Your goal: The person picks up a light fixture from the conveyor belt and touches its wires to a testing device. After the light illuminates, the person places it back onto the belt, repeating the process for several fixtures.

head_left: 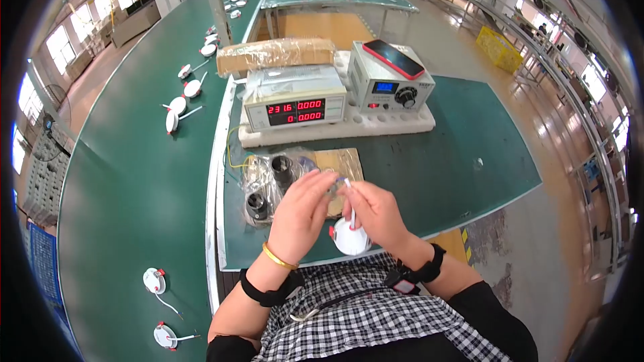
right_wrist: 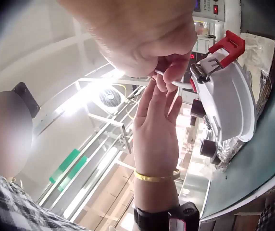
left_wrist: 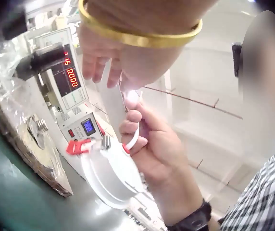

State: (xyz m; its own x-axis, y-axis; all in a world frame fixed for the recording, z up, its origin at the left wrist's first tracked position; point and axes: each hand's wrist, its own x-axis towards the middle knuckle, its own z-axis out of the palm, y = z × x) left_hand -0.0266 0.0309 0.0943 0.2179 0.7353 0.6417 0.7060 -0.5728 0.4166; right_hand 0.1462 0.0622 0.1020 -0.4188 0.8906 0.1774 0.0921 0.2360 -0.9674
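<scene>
My right hand (head_left: 379,211) pinches a white cable (head_left: 353,218) near its end. From that cable hangs a round white downlight (head_left: 351,238) with red-tipped spring clips (right_wrist: 230,47), low over the near edge of the bench. My left hand (head_left: 300,213), a gold bangle (head_left: 278,257) at its wrist, meets the right fingertips at the cable's tip. Its outer fingers are fairly straight in the right wrist view. I cannot tell whether its thumb and forefinger pinch the wire ends, as the fingers hide them.
Beyond the hands, a power meter (head_left: 295,112) and a dial unit (head_left: 396,90) stand on white foam (head_left: 402,126); a phone (head_left: 394,59) lies on the unit. Plastic-wrapped black sockets (head_left: 256,206) sit left of the hands. More downlights (head_left: 155,281) lie along the long green belt (head_left: 121,208).
</scene>
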